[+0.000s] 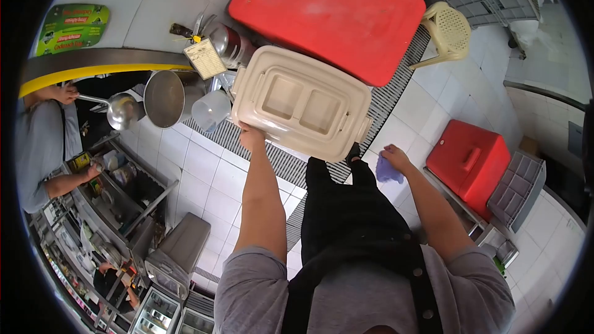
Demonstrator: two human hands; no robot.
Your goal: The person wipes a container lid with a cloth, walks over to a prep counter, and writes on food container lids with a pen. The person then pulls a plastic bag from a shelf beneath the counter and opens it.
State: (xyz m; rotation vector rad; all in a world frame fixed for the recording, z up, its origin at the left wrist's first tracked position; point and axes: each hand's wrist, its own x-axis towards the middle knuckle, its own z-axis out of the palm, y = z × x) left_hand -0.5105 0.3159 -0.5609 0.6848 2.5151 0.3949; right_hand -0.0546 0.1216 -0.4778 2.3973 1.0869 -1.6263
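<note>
A beige plastic lid (297, 133) with two square recesses sits in front of me; what is beneath it is mostly hidden. My left hand (249, 138) is closed on the lid's near left edge, thumb on top. Lower on the right, apart from the lid, my right hand (396, 159) grips a crumpled purple cloth (388, 172). A translucent plastic jug (211, 111) is just left of the lid, beside a large metal pot (164, 99).
A large red lid (328, 12) lies beyond the beige one. Right of it are a cream stool (447, 31) and a red cooler box (467, 164). A fire extinguisher (229, 43) stands by the wall. At left, another person's hand holds a metal ladle (122, 111).
</note>
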